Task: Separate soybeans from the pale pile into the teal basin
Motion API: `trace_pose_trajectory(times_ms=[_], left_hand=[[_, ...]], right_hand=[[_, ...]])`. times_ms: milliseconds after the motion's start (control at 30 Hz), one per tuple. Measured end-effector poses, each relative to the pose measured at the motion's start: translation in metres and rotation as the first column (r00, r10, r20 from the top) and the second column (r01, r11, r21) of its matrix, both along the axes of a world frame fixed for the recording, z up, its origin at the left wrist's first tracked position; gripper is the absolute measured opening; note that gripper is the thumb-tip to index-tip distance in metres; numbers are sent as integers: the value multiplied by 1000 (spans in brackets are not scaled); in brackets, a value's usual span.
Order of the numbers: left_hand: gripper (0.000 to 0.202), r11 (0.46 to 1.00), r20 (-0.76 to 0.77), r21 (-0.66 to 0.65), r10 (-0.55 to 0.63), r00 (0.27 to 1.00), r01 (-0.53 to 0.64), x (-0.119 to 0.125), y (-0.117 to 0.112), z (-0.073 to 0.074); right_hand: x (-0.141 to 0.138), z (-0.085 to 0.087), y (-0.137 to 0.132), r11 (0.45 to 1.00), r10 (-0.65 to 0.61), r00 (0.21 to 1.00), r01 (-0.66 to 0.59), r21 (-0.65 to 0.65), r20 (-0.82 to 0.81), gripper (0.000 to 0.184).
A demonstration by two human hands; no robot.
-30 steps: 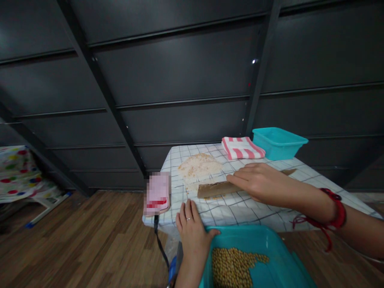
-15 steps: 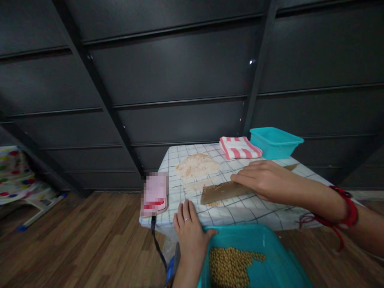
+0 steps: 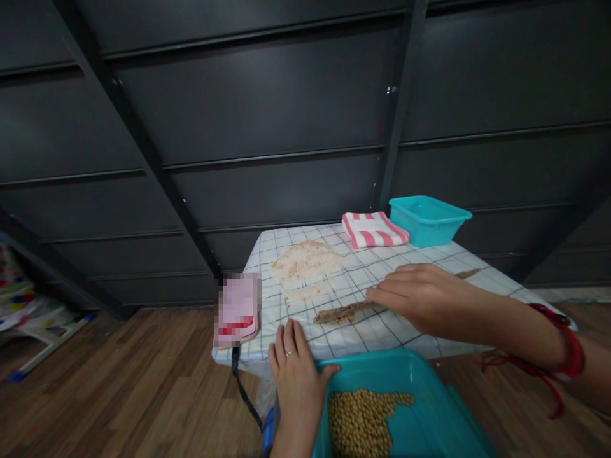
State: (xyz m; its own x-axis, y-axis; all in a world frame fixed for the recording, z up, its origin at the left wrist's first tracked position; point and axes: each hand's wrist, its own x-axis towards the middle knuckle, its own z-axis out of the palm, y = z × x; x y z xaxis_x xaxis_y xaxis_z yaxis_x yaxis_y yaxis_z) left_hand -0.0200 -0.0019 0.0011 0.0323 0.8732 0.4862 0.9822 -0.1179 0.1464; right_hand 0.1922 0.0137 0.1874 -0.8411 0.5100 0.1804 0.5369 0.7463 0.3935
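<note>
My right hand (image 3: 417, 294) is closed on a long brown strip of cardboard (image 3: 338, 313), which lies low across the checked tablecloth with mostly its edge showing. A few yellow grains sit along the strip's near end. My left hand (image 3: 296, 375) has its fingers stretched out on the table's front edge, the thumb resting on the rim of a teal plastic basin (image 3: 410, 359). Inside that basin is a heap of greenish-tan beans (image 3: 360, 420). Beyond the cardboard, a pale spread of white grains (image 3: 308, 262) mixed with yellow bits covers part of the cloth.
A folded pink-and-white striped towel (image 3: 375, 230) lies at the back of the table, beside a smaller turquoise tub (image 3: 427, 219). At the left table edge rests a pixelated pink item (image 3: 238, 312) with a black strap (image 3: 245, 388). Dark wall panels stand behind.
The cardboard strip has tipped from showing its broad face to lying nearly edge-on, exposing yellow grains. My right hand has turned slightly with it. The left hand keeps its place at the basin rim.
</note>
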Motion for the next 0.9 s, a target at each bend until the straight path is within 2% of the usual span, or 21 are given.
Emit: trace_pose_trajectory(times_ms=[167,500,567,700,800,900], left_hand=[[88,1000,-2,6,-2,1000,2,-1,-3,2],[83,1000,-30,-4,8,1000,-9,0,-3,4],[85,1000,-34,-1,2,999,-2,0,-3,5],[84,1000,-35,-10,8,999,-8,0,-4,7],[79,1000,-25,-18,8,1000,-9,0,-4,8],[74,1000,-15,-21,4,1000,-4,1,-5,10]], right_hand=[[1,1,-11,999,-44,999,44,-13,-1,29],[1,7,-26,991,-62,998,64,-114,25,14],[1,7,-31,996,-40,999,41,-82,15,15],[1,7,-41,998,25,1000,-26,65,18,23],[3,7,-49,977,95,995,-95,193,13,32],[6,8,-58,961,117,993,-120,251,29,40]])
